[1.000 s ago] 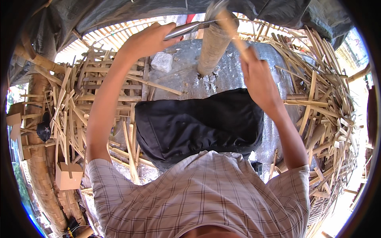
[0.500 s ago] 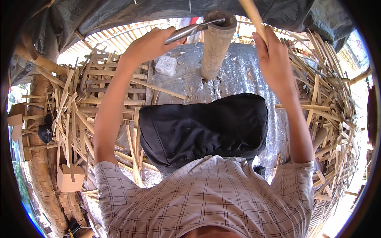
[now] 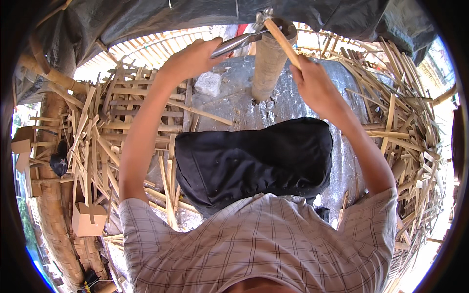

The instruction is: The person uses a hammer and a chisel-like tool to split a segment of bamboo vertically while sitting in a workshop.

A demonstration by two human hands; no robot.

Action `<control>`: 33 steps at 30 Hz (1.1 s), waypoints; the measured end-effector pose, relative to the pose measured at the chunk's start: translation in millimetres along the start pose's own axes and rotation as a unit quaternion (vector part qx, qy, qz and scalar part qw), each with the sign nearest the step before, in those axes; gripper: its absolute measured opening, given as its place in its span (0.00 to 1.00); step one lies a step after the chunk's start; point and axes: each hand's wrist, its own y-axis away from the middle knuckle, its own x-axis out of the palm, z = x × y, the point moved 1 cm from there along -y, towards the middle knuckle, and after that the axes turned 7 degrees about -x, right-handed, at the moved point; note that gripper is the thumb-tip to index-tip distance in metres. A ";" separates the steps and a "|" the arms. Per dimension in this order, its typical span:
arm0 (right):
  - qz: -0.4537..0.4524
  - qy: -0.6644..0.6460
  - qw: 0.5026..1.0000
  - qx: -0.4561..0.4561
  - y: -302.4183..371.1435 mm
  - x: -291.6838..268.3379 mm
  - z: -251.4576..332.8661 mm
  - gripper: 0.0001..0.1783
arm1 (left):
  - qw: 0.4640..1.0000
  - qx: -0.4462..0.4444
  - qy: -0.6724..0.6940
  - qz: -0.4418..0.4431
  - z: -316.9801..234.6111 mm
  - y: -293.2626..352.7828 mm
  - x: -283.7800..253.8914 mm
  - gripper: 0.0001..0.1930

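Note:
My left hand (image 3: pixel 190 61) is closed around a long silver metal tool (image 3: pixel 229 46) that looks like pliers or tongs. Its narrow end reaches over the top of an upright round post (image 3: pixel 269 71) with a dark, hollowed rim. Closed on the wooden handle of a hammer (image 3: pixel 282 40), my right hand (image 3: pixel 315 85) is to the right of the post. The metal hammer head is above the far side of the post top, by the tool's end. Whether it touches the tool, I cannot tell. Black cloth (image 3: pixel 254 161) covers my lap.
A pale stone block (image 3: pixel 208 84) lies left of the post on a grey sheet (image 3: pixel 234 105). Piles of split bamboo strips (image 3: pixel 415 136) stand on both sides. A cardboard box (image 3: pixel 89 219) is at the left, and dark sheeting (image 3: pixel 146 22) hangs overhead.
My right hand has swung left and inward, bringing the hammer from raised at the right to over the post top. My left hand keeps its grip on the metal tool, nearly in place.

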 end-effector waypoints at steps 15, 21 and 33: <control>-0.085 -0.057 0.991 0.090 -7.8 -25.7 47.7 0.13 | 1.000 -0.011 0.008 -0.027 24.6 -2.3 10.5 0.15; 0.022 0.001 1.000 -0.016 9.1 -18.9 28.7 0.12 | 0.999 -0.041 -0.008 -0.026 21.8 -0.5 17.3 0.15; -0.046 0.083 0.996 0.000 -16.9 -60.0 27.6 0.13 | 0.999 -0.035 0.002 -0.039 16.7 -3.2 12.7 0.14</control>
